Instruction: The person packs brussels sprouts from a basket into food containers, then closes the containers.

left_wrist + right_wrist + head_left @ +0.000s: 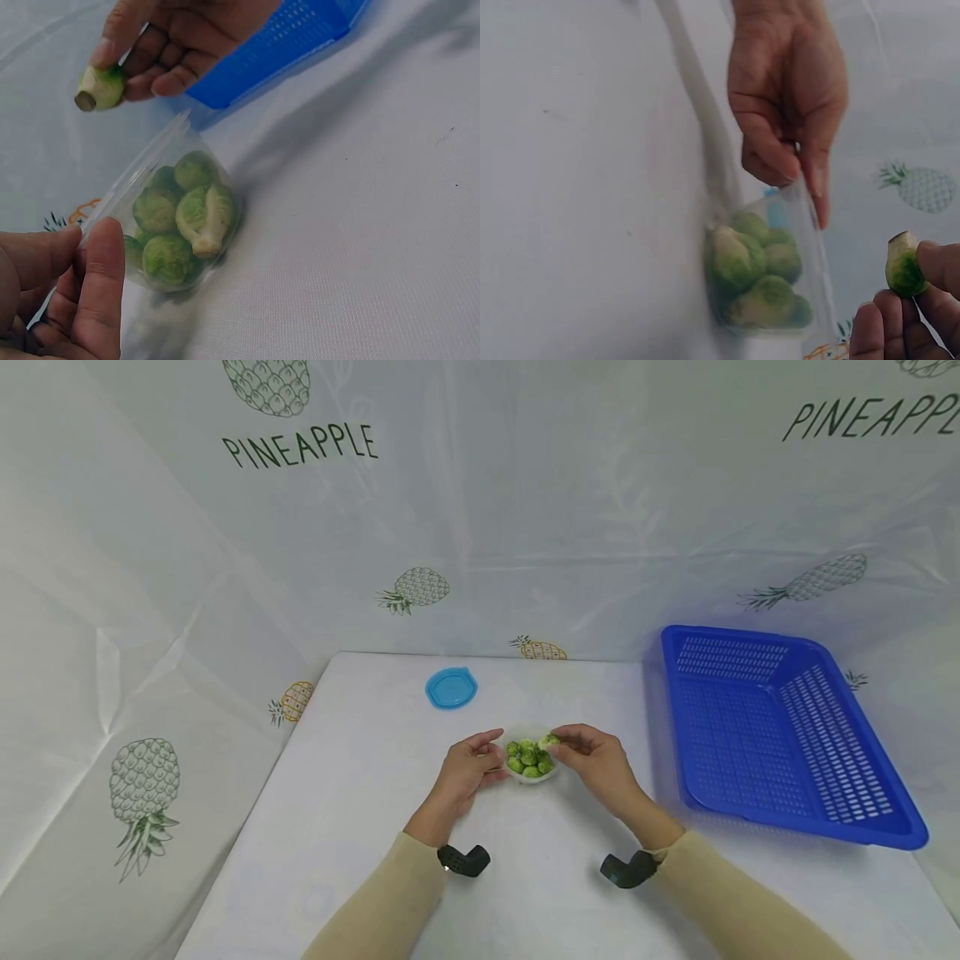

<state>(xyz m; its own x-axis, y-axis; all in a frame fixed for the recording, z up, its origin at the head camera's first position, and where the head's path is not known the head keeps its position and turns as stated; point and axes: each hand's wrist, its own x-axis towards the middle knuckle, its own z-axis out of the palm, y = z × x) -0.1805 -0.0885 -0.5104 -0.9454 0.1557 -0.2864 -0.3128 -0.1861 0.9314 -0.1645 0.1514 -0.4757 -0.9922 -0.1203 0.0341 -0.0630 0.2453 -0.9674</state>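
Observation:
A small clear plastic container point(214, 251) with several Brussels sprouts point(169, 259) in it is on the white table. My left hand point(463, 772) grips its rim from the left side, thumb and fingers at the edge. Over the right part of the container, my right hand point(600, 768) pinches one Brussels sprout point(905, 270) between thumb and fingers. In the left wrist view this held sprout is above the rim, its cut stem end showing.
Behind the container lies a round blue lid point(452, 687). A large blue plastic basket point(798, 831) stands to the right of my right hand. White sheeting point(525, 510) printed with pineapples rises behind the table point(517, 877).

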